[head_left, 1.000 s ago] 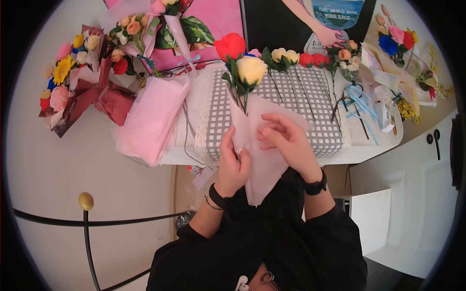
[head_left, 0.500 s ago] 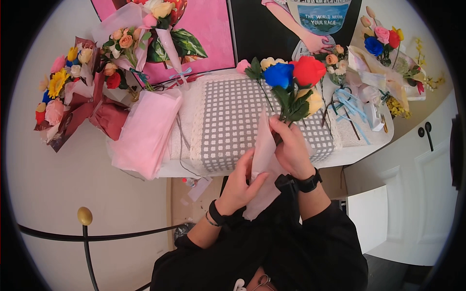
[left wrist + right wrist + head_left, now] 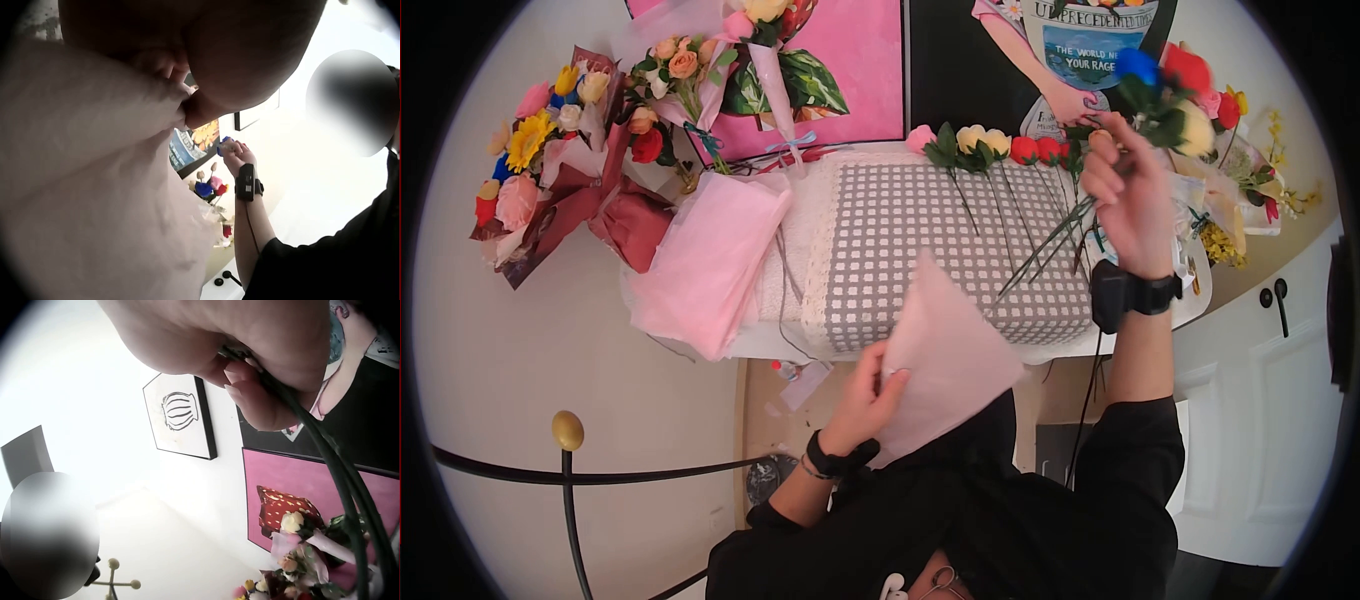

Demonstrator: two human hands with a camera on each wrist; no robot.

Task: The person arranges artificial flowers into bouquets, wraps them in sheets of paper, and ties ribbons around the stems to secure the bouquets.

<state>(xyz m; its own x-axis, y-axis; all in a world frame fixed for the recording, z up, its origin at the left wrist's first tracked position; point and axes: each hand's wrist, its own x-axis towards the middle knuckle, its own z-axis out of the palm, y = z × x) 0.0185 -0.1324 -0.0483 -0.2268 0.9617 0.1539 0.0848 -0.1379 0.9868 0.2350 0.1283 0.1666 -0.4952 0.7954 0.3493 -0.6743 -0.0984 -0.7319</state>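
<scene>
- Facing the counter point(image 3: 765, 340), we have it spread across the space before us, two paintings, one pink point(image 3: 865, 60) and one black point(image 3: 962, 70), upright behind it.
- We see a checked cloth point(image 3: 900, 220) covering its middle.
- At our left lies the pink stack point(image 3: 710, 260), with the red-wrapped bouquet point(image 3: 628, 215) just beyond and further left.
- Near us, over our lap at the counter's front edge, is the paper point(image 3: 950, 360). Our left hand point(image 3: 865, 395) pinches its left side, thumb on top; its far tip overlaps the cloth in the head view.
- To our right we hold the bunch point(image 3: 1142, 97), blue, red and cream heads blurred, stems slanting down over the cloth. Whether they touch it, we cannot tell.
- Our right hand point(image 3: 1135, 205) has its fingers curled round those stems.
- Along the cloth's far edge we see loose flowers point(image 3: 983, 140), pink, cream and red, stems pointing towards us.
</scene>
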